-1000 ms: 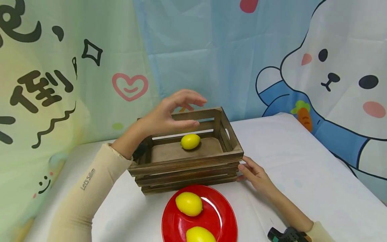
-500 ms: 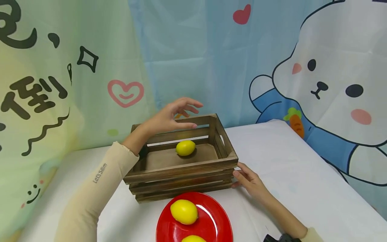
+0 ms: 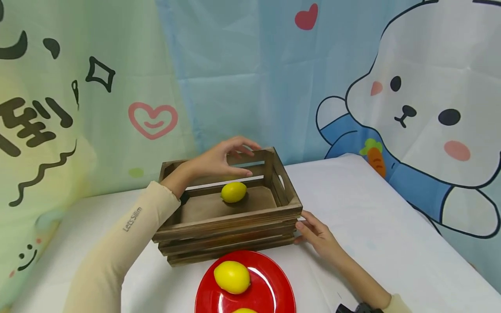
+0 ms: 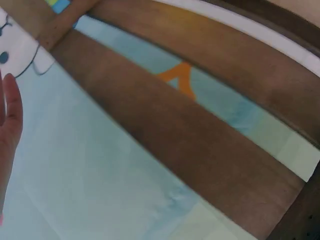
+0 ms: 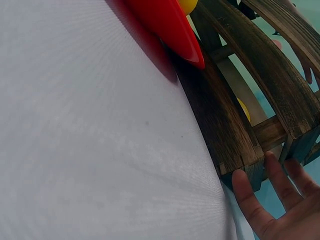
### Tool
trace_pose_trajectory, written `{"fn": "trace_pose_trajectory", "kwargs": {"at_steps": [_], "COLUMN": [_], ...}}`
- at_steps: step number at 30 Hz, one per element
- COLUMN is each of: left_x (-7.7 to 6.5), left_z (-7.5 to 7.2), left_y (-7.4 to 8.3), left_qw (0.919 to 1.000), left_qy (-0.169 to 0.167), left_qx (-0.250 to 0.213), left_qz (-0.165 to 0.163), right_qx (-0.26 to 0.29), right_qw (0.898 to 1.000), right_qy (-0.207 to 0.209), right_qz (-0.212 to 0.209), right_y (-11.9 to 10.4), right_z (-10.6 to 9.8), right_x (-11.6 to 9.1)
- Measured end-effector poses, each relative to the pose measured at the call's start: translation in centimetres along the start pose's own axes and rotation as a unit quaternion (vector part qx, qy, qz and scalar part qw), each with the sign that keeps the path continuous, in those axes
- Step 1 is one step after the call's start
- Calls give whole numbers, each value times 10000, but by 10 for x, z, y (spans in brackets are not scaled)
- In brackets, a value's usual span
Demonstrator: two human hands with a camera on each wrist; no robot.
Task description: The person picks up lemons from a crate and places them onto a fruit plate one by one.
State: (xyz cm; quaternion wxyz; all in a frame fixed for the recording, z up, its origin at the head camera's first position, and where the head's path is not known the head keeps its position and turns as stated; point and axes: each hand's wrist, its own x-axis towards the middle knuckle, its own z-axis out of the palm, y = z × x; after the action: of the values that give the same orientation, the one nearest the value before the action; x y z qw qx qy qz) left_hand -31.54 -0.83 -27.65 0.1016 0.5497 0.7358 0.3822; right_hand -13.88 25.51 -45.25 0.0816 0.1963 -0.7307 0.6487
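Observation:
A brown slatted wooden crate (image 3: 231,221) stands on the table with one lemon (image 3: 233,192) on its floor. Above the crate, my left hand (image 3: 217,161) hovers, thumb apart from curved fingers, holding nothing. The left wrist view shows the crate's slats (image 4: 165,125) and part of that hand (image 4: 9,125) at the left edge. At the crate's front right corner, my right hand (image 3: 322,239) touches the wood. In the right wrist view its thumb (image 5: 247,197) meets the lower slat, and its extended fingers lie along the end side.
In front of the crate sits a red plate (image 3: 270,287) with a lemon (image 3: 232,277) on it and another lemon (image 3: 244,310) cut off by the frame's lower edge. A white cloth (image 3: 332,187) covers the table. A printed curtain (image 3: 242,87) hangs behind.
My left hand has come down a little toward the lemon in the crate. My right hand stays at the crate corner. The head view has shifted slightly.

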Motion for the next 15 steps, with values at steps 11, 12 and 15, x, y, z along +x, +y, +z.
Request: {"fn": "trace_pose_trajectory", "kwargs": {"at_steps": [11, 12, 15], "left_x": [-1, -1, -1], "left_z": [-1, -1, 0], "left_y": [-21, -23, -32], "left_qw": [9932, 9925, 9906], "left_qy": [-519, -575, -752], "left_qx": [-176, -175, -192], "left_qz": [-1027, -1067, -1124], "right_qx": [82, 90, 114], "right_qw": [9996, 9996, 9996], "right_qy": [-97, -104, -96], "right_qz": [-262, -265, -242], "right_y": [2, 2, 2], "right_z": [1, 1, 0], "right_x": [3, 3, 3]}}
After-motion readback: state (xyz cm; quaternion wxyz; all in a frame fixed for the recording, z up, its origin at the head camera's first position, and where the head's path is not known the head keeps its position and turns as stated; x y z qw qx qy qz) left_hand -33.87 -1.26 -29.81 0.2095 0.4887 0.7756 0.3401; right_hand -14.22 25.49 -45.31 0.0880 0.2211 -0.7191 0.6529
